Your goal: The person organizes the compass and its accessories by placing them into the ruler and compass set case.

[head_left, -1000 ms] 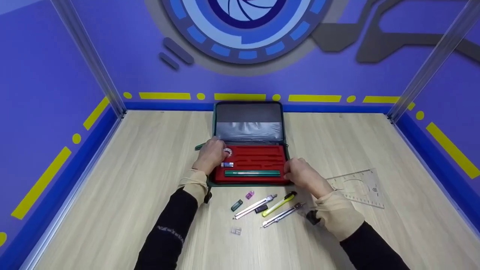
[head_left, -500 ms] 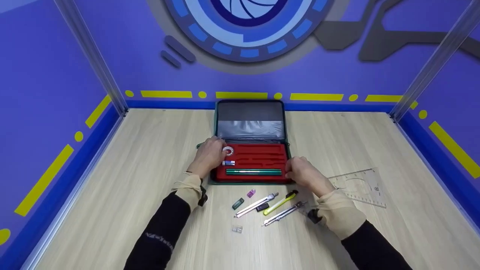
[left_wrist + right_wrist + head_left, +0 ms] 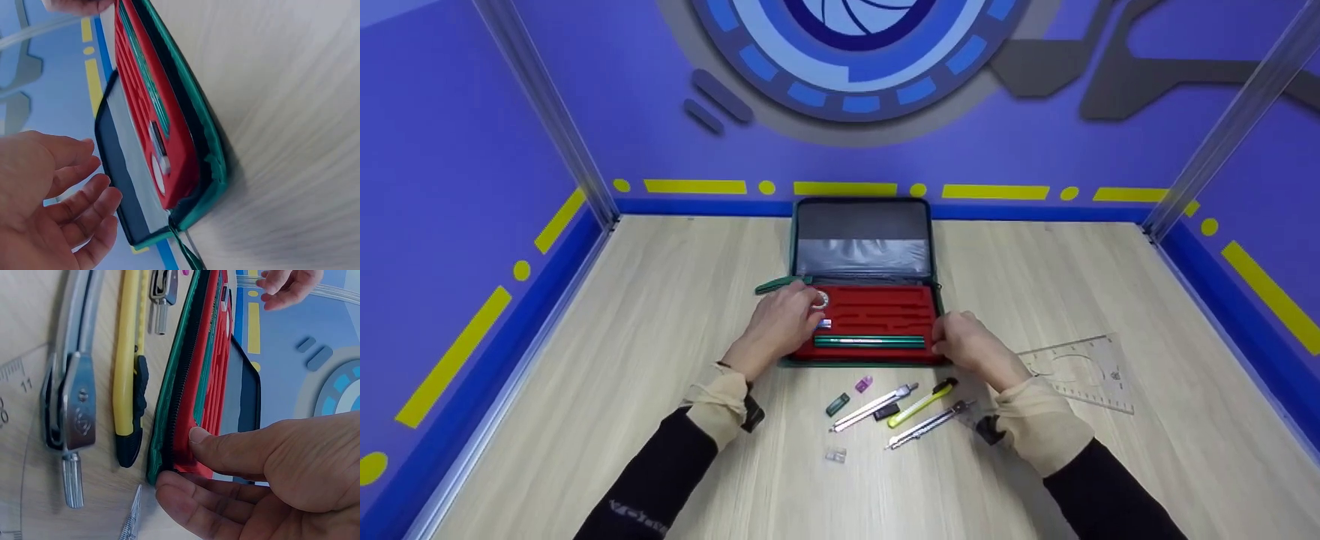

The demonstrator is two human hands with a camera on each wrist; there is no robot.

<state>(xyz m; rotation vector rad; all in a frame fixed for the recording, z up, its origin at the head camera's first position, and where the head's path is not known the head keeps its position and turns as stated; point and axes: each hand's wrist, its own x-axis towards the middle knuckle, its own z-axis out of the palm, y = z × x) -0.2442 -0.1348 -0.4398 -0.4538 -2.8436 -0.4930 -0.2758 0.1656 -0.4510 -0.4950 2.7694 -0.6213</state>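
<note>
A green zip case stands unfolded near the back wall, its red moulded tray facing up. Green pencils lie along the tray's front slot. At its left sit a white ring and a small silver-and-blue block. My left hand hovers over the tray's left side; in the left wrist view its fingers are loosely bent, apart from the case, with nothing in them. My right hand pinches the case's front right corner, thumb on the red tray and fingers against the green outer edge.
In front of the case lie two metal compasses, a yellow utility knife, and small green, purple, black and clear pieces. A transparent set square lies right. Blue panels enclose the table.
My left hand has come off the case's left edge and shifted slightly toward me and right, baring the green strap. The right hand has stayed at the corner.
</note>
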